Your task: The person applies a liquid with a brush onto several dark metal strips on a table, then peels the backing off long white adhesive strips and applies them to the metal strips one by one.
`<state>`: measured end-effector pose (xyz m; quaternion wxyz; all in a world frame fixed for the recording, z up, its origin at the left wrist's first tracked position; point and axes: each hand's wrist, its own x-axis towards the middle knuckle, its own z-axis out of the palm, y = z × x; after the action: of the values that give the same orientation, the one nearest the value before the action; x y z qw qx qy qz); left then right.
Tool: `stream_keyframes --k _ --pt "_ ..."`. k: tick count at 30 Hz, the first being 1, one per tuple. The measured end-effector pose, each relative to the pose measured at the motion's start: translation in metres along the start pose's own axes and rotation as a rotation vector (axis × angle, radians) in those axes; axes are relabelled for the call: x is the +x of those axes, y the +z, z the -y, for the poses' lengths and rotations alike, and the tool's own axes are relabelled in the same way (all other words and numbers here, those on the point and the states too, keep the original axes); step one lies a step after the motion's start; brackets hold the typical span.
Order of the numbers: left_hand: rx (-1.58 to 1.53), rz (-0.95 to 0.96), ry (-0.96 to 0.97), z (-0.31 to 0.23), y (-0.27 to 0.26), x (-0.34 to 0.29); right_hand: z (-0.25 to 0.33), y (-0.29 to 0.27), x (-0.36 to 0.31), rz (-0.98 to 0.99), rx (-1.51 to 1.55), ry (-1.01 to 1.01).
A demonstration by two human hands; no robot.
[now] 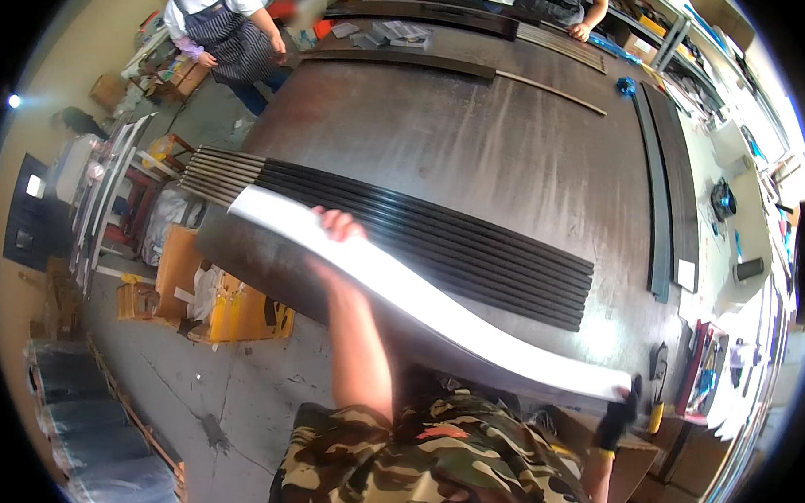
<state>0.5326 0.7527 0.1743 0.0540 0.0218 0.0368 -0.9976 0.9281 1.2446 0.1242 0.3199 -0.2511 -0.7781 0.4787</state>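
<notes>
A long white strip [445, 311], sagging in the middle, stretches across the near edge of the table. My left hand [341, 227], bare, is closed around it toward its left end, with the fingertips showing over the far edge. At the strip's right end is my right hand [624, 410] in a black glove; it appears to grip the end, though motion blurs its fingers. Just beyond the strip lies a row of several black rods [421, 234], side by side, with bare metal ends at the left. The strip covers part of the nearest rods.
The dark table [557, 150] holds a long black bar [400, 62], flat grey pieces [388, 34] and dark strips [660, 190] along the right. A person in a striped apron [228, 37] stands far left, another person's hand [579, 31] far right. Cardboard boxes [241, 315] sit lower left.
</notes>
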Motion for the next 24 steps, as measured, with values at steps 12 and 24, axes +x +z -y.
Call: stream_keyframes --k 12,24 --pt "0.054 -0.022 0.064 -0.176 -0.002 0.014 0.048 0.149 -0.03 0.393 0.429 0.594" --pt "0.802 -0.538 -0.005 -0.457 -0.043 0.101 0.067 0.238 -0.074 0.038 -0.147 0.447"
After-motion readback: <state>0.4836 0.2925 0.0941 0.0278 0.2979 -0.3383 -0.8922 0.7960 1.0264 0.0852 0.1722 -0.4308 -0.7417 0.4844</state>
